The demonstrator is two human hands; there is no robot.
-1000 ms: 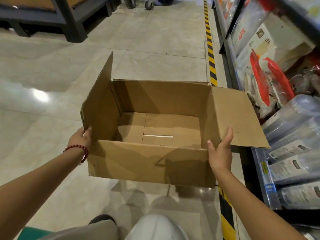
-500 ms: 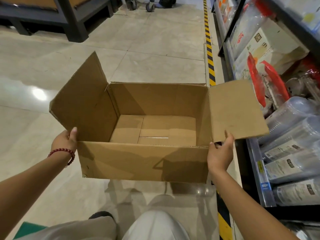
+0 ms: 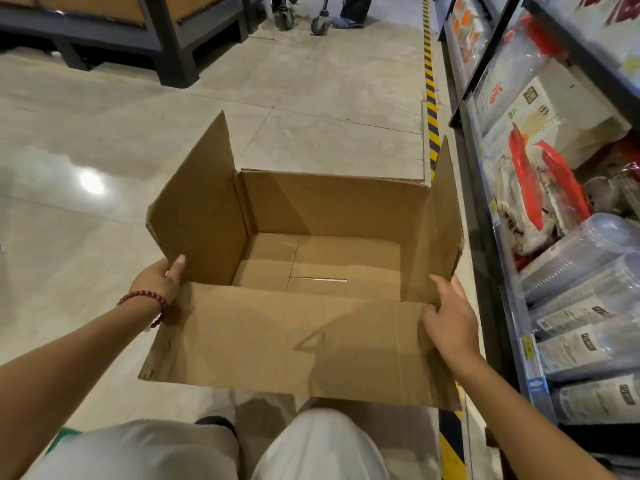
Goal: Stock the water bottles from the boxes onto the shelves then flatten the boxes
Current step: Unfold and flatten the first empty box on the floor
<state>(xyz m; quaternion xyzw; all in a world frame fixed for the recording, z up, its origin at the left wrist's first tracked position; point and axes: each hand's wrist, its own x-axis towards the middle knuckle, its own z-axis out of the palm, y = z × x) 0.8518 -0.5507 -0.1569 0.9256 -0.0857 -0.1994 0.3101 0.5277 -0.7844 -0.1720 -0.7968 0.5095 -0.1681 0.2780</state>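
Observation:
An empty brown cardboard box [image 3: 298,344] hangs in front of me above the floor, its top flaps open. The near flap folds down toward me and both side flaps stand upright. My left hand [image 3: 157,282], with a red bead bracelet on the wrist, grips the box's near left corner, thumb on the inner side of the left flap. My right hand [image 3: 450,317] grips the near right corner at the base of the right flap. Clear water bottles [image 3: 588,306] lie stacked on the low shelf at the right.
Shelving [image 3: 498,271] with packaged goods runs along the right, bordered by a yellow-black floor stripe [image 3: 431,109]. A dark display stand [image 3: 173,39] is at the far left. A cart's wheels [image 3: 318,27] and a person's foot show at the far end. My knees are below the box.
The side flaps swung from splayed outward to standing upright. The box came nearer and the near flap now folds toward me. Both hands shifted along the near corners.

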